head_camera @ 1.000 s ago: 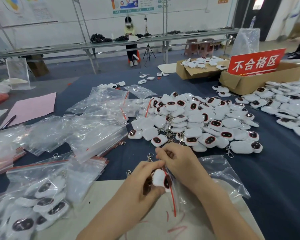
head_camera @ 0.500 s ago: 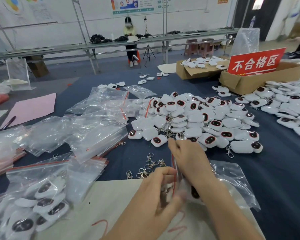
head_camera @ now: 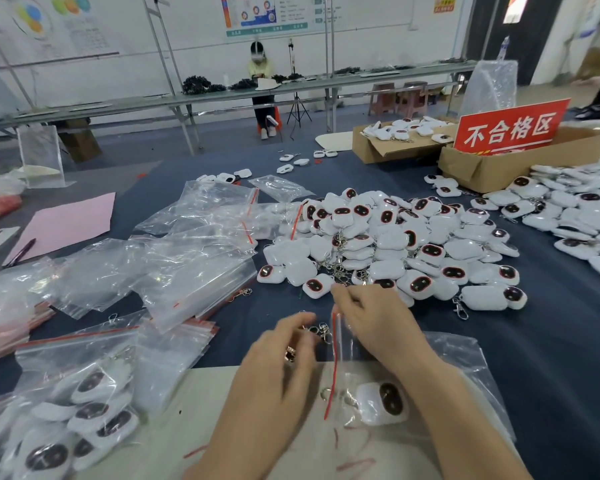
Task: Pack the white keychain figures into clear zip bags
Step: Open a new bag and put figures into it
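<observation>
A clear zip bag [head_camera: 454,368] with a red seal strip lies on a pale board in front of me. One white keychain figure [head_camera: 381,403] with a dark face sits inside it. My right hand [head_camera: 378,327] pinches the bag's mouth at the upper end of the red strip. My left hand [head_camera: 278,365] hovers just left of the mouth, fingers loosely curled and holding nothing, over loose metal clasps [head_camera: 321,330]. A large pile of unpacked figures [head_camera: 395,244] lies just beyond my hands.
Empty zip bags [head_camera: 194,265] are heaped at the left. Filled bags [head_camera: 84,410] lie at the lower left. Cardboard boxes [head_camera: 492,168], one carrying a red sign [head_camera: 510,126], stand at the back right beside more figures [head_camera: 575,209]. A pink sheet [head_camera: 66,220] lies far left.
The figure my left hand held at the bag's mouth now lies deep inside the bag. My left hand has drawn back to the left; my right hand still pinches the mouth.
</observation>
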